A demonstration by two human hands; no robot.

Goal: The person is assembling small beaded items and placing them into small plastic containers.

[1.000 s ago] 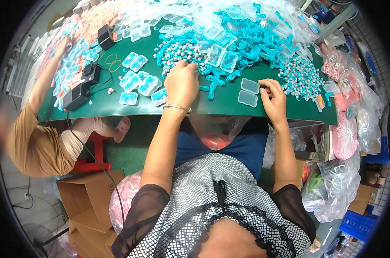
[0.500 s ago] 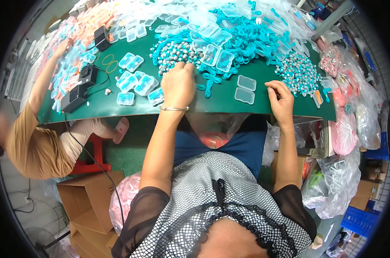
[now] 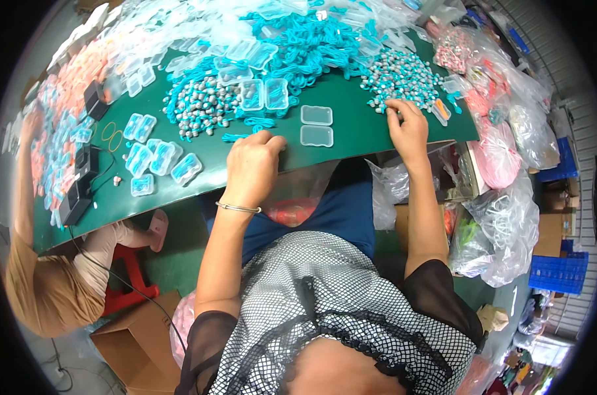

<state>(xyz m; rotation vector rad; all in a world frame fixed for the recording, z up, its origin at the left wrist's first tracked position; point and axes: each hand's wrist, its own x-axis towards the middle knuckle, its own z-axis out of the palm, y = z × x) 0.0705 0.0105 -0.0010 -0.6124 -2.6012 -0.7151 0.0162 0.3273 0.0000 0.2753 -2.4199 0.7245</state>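
Note:
My left hand point(image 3: 252, 166) is closed at the table's front edge, its fingers curled under; whatever they hold is hidden. Just beyond it lie small turquoise cord bundles point(image 3: 257, 123) and a heap of grey and turquoise beads point(image 3: 203, 105). At the edge of the right-hand heap of turquoise and grey beads point(image 3: 403, 76), my right hand point(image 3: 409, 131) has thumb and fingers bent together; anything pinched there is too small to make out. Between my hands an open clear plastic case point(image 3: 317, 136) lies flat, both halves facing up.
Filled small cases point(image 3: 165, 158) lie at left, near black boxes point(image 3: 78, 197) with a cable. A large turquoise cord pile point(image 3: 311, 49) covers the back. An orange-and-white tool point(image 3: 441, 110) lies right. A co-worker's arm point(image 3: 23, 178) reaches in at far left. Plastic bags point(image 3: 499, 155) crowd the right side.
The view has shifted, so the table appears further left. My left hand has drawn back from the left bead heap to the table's front edge. My right hand has reached the right bead heap.

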